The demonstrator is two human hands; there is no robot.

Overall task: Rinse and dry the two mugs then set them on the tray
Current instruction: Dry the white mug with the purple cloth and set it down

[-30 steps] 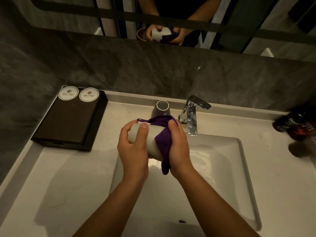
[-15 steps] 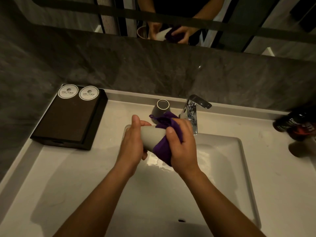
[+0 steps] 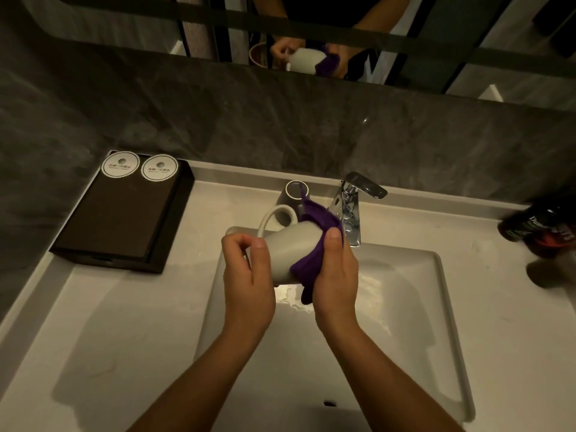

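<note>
Mug (image 3: 291,247) rotated since a moment ago — handle now up, frame centre, over the sink (image 3: 448,307). Left hand (image 3: 249,275) fingers curled on its base; right hand (image 3: 335,275) presses purple cloth (image 3: 308,269) against it. Drying continues — tray (image 3: 118,213) upper left awaits.

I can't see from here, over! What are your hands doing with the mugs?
Left hand grips pale grey ceramic mug over white sink. Right hand wipes it with purple cloth. Second grey mug waits beside chrome tap.

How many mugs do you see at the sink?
2. A pale mug is held over the basin, wrapped in the purple cloth. A dark mug stands behind it, left of the tap.
</note>
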